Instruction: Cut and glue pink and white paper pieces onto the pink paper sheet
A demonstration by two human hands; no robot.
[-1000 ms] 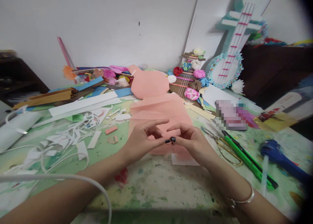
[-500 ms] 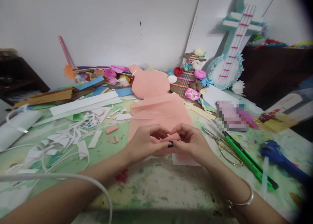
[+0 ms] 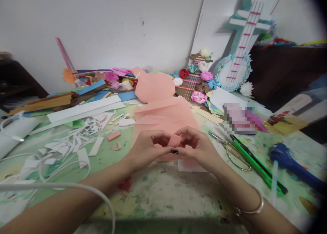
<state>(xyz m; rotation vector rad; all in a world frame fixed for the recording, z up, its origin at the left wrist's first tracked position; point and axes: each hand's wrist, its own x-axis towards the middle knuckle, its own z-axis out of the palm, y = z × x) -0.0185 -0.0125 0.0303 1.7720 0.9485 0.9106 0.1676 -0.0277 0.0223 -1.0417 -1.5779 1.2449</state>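
Between the fingertips of both hands is a small piece of pink paper point(image 3: 174, 140), bent or folded. My left hand point(image 3: 150, 145) pinches it from the left, with thumb and fingers closed. From the right, my right hand point(image 3: 198, 145) grips its other side, the dark-nailed thumb in front. Beneath and beyond the hands lies a large sheet of pink paper point(image 3: 166, 115), slightly creased. A rounded pink paper cutout point(image 3: 155, 87) is above it, toward the wall. Below my right hand a white paper corner point(image 3: 191, 165) shows.
White paper scraps point(image 3: 74, 138) and a white cable point(image 3: 102, 193) lie on the left. Scissors point(image 3: 235, 155), a green utility knife point(image 3: 258, 162) and a blue glue gun point(image 3: 293, 166) are on the right. Paper flowers point(image 3: 199, 97) and a paper-covered instrument model point(image 3: 233, 70) stand at the back.
The small pink paper piece now shows upright between my fingertips, where it was mostly hidden before. Both hands stay close together over the large sheet. The whole view has shifted slightly.
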